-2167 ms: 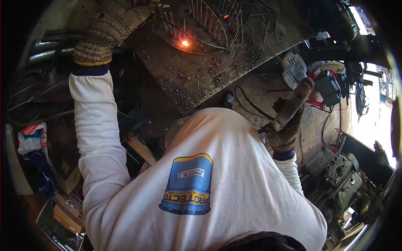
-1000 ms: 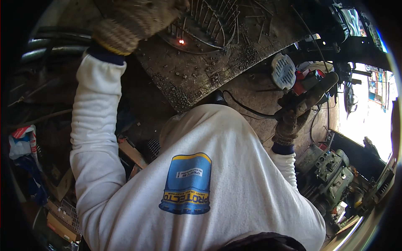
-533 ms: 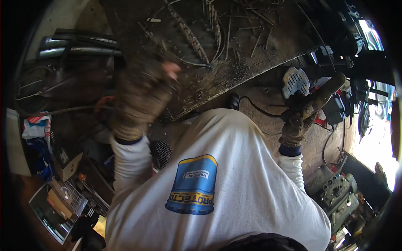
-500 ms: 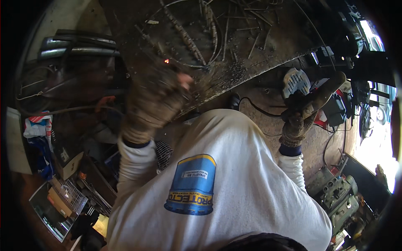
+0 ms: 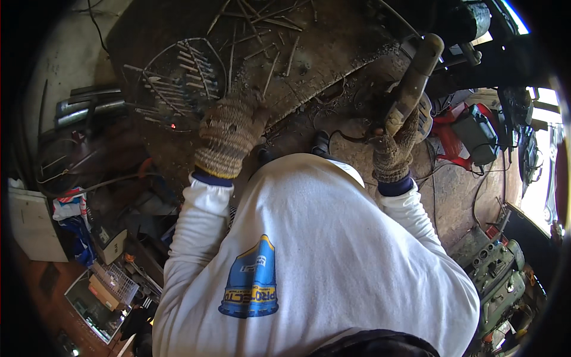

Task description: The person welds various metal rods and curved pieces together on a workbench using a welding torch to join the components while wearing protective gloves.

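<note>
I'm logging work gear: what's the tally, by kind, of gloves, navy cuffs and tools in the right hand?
Gloves: 2
Navy cuffs: 2
Tool in right hand: 1
Total: 5

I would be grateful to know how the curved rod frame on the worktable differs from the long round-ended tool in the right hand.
The curved rod frame lies on the worktable, while the long round-ended tool is gripped in the right gloved hand. The frame is open and built of many thin rods; the tool is thick and solid-looking. The frame spreads broadly, whereas the tool is narrow. Both look brownish.
</note>
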A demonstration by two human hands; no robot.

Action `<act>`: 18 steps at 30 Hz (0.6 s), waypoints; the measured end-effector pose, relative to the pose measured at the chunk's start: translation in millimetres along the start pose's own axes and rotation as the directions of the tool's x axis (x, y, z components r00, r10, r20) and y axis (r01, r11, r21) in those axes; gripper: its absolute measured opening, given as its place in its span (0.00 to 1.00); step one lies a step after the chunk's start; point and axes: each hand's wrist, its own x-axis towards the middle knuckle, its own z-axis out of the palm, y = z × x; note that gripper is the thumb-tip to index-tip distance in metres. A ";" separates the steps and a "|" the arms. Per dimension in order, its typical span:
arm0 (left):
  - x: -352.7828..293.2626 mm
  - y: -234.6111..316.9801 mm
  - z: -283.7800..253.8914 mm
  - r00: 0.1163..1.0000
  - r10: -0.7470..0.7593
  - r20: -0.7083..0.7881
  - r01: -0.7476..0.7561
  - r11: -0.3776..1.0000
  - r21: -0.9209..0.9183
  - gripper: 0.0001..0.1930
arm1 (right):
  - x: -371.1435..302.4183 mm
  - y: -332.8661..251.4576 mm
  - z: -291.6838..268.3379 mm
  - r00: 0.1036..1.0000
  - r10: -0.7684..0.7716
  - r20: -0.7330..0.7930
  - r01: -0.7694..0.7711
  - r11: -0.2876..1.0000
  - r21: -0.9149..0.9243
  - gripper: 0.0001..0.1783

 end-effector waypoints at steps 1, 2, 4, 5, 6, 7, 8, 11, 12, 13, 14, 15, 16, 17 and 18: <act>9.0 3.6 -4.1 0.999 -0.027 0.026 0.028 1.000 -0.009 0.09 | 0.3 0.6 -2.3 1.000 0.027 -0.006 -0.026 0.999 0.025 0.64; 20.8 11.0 -11.8 1.000 -0.018 -0.022 0.018 1.000 0.002 0.11 | 3.3 -1.1 -4.2 1.000 0.007 0.023 -0.007 1.000 -0.003 0.64; 36.6 19.1 -17.9 0.998 -0.003 -0.067 0.004 1.000 0.020 0.13 | 7.3 1.9 -9.4 0.999 -0.013 0.047 0.014 1.000 -0.023 0.64; 41.9 22.6 -18.1 0.996 -0.058 -0.066 0.058 0.998 -0.005 0.15 | 8.2 5.0 -13.2 0.998 -0.011 0.054 0.013 1.000 -0.026 0.64; 47.1 25.7 -17.7 0.992 -0.113 -0.063 0.111 0.993 -0.029 0.16 | 9.7 5.9 -16.4 0.998 -0.009 0.058 0.011 1.000 -0.028 0.64; 51.6 28.5 -14.2 0.992 -0.112 -0.061 0.110 0.994 -0.029 0.16 | 11.7 5.7 -18.5 0.998 -0.009 0.060 0.010 1.000 -0.029 0.64; 56.2 32.0 -9.6 0.997 -0.077 -0.012 0.078 0.991 0.110 0.17 | 15.0 0.4 -15.7 0.997 0.009 0.071 -0.009 1.000 0.001 0.63; 77.3 40.8 -13.0 0.986 -0.129 0.102 0.113 0.982 0.151 0.18 | 25.0 -7.3 -13.3 0.997 0.030 0.069 -0.032 0.999 0.023 0.63; 84.8 42.6 -16.0 0.965 -0.201 0.168 0.193 0.979 0.061 0.19 | 26.9 -7.3 -15.3 0.998 0.034 0.060 -0.035 0.999 0.017 0.63; 87.7 36.3 -10.4 0.965 -0.200 0.171 0.192 0.980 0.059 0.19 | 29.6 -7.2 -17.0 0.998 0.036 0.054 -0.037 0.999 0.013 0.63; 86.2 23.3 -1.5 0.975 -0.197 0.104 0.194 0.980 0.036 0.19 | 30.2 -5.6 -20.7 0.997 0.035 0.066 -0.033 0.999 -0.032 0.63; 84.8 12.6 1.6 0.980 -0.194 0.033 0.193 0.981 0.015 0.18 | 31.6 -3.8 -24.1 0.996 0.031 0.079 -0.026 0.997 -0.075 0.63; 80.7 4.6 2.8 0.980 -0.194 0.035 0.193 0.981 0.016 0.18 | 31.8 -1.2 -28.4 0.996 0.033 0.079 -0.028 0.997 -0.074 0.63; 76.7 -1.5 1.4 0.972 -0.234 0.003 0.234 0.972 -0.033 0.18 | 32.0 1.4 -31.9 0.996 0.027 0.088 -0.017 0.993 -0.113 0.62; 73.3 -6.4 0.3 0.961 -0.276 -0.027 0.273 0.958 -0.084 0.17 | 32.4 3.0 -34.2 0.995 0.021 0.098 -0.006 0.989 -0.151 0.62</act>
